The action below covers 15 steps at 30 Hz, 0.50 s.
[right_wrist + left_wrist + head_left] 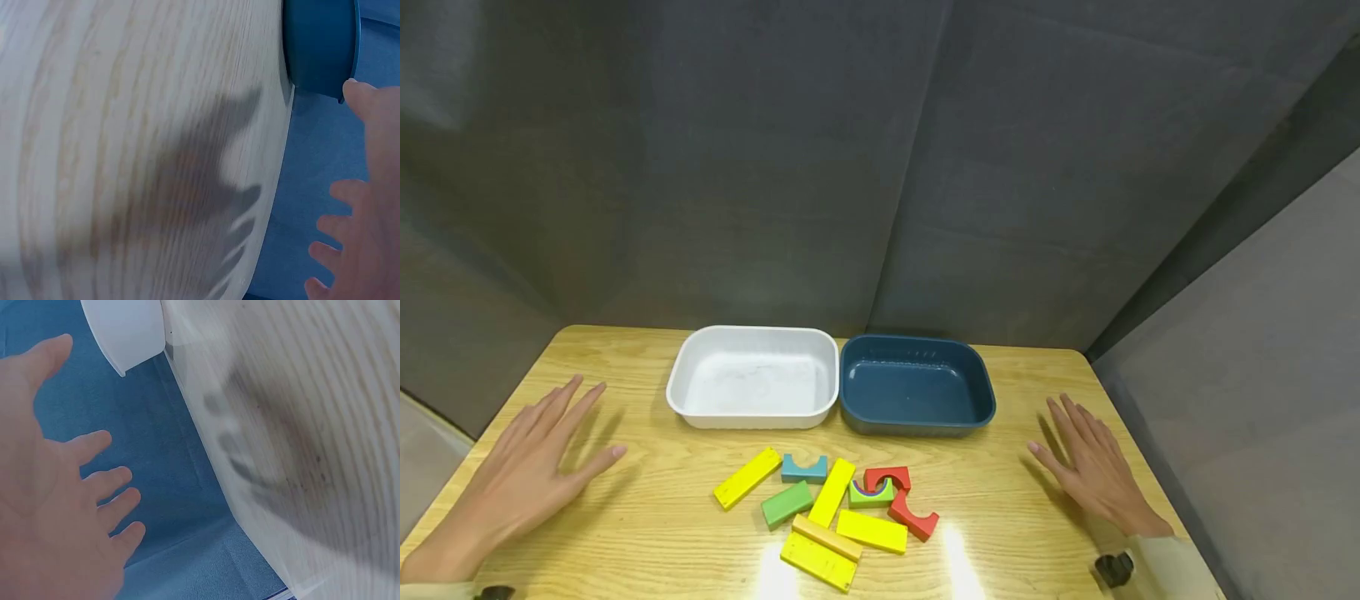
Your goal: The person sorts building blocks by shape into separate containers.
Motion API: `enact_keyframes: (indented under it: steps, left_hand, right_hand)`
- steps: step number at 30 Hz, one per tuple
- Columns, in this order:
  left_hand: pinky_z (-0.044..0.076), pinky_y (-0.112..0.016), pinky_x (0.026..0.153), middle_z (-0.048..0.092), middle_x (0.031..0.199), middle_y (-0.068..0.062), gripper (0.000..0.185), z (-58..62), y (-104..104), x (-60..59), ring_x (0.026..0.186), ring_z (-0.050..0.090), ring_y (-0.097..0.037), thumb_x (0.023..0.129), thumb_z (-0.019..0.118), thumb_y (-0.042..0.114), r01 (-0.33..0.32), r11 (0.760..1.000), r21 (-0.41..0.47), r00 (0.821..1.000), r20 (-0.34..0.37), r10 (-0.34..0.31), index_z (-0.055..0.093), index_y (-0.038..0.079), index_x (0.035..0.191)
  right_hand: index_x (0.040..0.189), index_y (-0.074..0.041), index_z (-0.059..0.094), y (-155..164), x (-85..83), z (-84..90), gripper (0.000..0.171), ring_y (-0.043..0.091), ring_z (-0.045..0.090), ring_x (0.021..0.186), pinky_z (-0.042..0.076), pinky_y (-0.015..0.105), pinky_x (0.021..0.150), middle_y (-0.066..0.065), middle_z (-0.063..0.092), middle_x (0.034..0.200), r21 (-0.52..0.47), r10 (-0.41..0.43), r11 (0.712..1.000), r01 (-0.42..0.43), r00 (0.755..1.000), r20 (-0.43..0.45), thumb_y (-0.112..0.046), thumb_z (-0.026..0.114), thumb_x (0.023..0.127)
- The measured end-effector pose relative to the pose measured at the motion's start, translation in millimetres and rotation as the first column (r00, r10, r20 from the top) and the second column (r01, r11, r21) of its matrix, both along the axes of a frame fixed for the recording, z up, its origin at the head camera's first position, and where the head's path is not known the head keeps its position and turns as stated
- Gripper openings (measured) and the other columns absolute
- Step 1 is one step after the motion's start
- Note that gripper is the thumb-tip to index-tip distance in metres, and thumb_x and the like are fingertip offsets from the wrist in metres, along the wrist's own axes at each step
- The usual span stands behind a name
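My left hand (538, 462) hovers flat over the left side of the wooden table (625, 533), fingers spread and holding nothing; in the left wrist view the same left hand (50, 506) shows its open palm. My right hand (1090, 471) lies open over the right side, also empty, and appears as the right hand (362, 219) in the right wrist view. Between them lies a cluster of wooden blocks: yellow planks (747, 477), a green block (786, 504), a teal arch (804, 469) and red arches (913, 517). Behind them stand a white tray (752, 412) and a dark blue tray (917, 421), both empty.
Grey fabric panels wall the table at the back and right. The white tray's rim (125, 331) and the blue tray's wall (319, 44) show at the table's far edge in the wrist views. A table corner sits close to my right wrist.
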<state>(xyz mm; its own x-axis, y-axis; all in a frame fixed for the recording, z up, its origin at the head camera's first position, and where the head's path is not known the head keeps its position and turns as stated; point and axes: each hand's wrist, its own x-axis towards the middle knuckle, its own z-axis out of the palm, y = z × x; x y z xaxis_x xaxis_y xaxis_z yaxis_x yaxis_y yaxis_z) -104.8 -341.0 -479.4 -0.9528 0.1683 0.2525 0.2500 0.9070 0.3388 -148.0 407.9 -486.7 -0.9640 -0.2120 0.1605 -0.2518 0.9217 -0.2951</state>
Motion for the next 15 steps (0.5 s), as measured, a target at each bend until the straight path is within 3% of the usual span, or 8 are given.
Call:
enact_keyframes:
  steps: [5, 11, 15]
  left_hand:
    - [-0.002, -0.061, 0.132, 0.018, 0.177, -0.021, 0.094, 4.2, 3, -2.6, 0.148, 0.030, -0.062, 0.099, 0.074, 0.051, -0.005, 1.000, 0.016, 1.000, -0.024, 0.005, 0.025, 0.020, 0.173]
    - [0.011, -0.069, 0.128, 0.026, 0.175, -0.020, 0.092, 9.9, 7, -5.1, 0.145, 0.034, -0.062, 0.097, 0.076, 0.052, -0.018, 0.999, 0.042, 1.000, -0.014, 0.018, 0.029, 0.023, 0.172]
    - [0.021, -0.079, 0.118, 0.029, 0.174, -0.020, 0.088, 14.2, 12, -7.9, 0.144, 0.036, -0.062, 0.097, 0.077, 0.051, -0.019, 0.998, 0.067, 1.000, -0.002, 0.019, 0.036, 0.020, 0.169]
  right_hand:
    - [0.173, -0.015, 0.022, -3, -2.0, 2.8, 0.087, 0.058, 0.027, 0.153, 0.021, 0.079, 0.117, 0.025, 0.020, 0.176, -0.003, 0.006, 1.000, -0.006, 1.000, -0.009, -0.053, 0.062, 0.106]
    - [0.171, -0.011, 0.028, -7, -5.6, 5.7, 0.086, 0.059, 0.038, 0.147, 0.031, 0.077, 0.113, 0.030, 0.032, 0.170, 0.003, 0.018, 1.000, -0.018, 0.999, -0.044, -0.051, 0.065, 0.105]
    - [0.169, -0.007, 0.032, -11, -5.7, 9.6, 0.085, 0.058, 0.041, 0.146, 0.034, 0.076, 0.112, 0.031, 0.035, 0.167, 0.005, 0.014, 1.000, -0.014, 0.999, -0.041, -0.051, 0.066, 0.105]
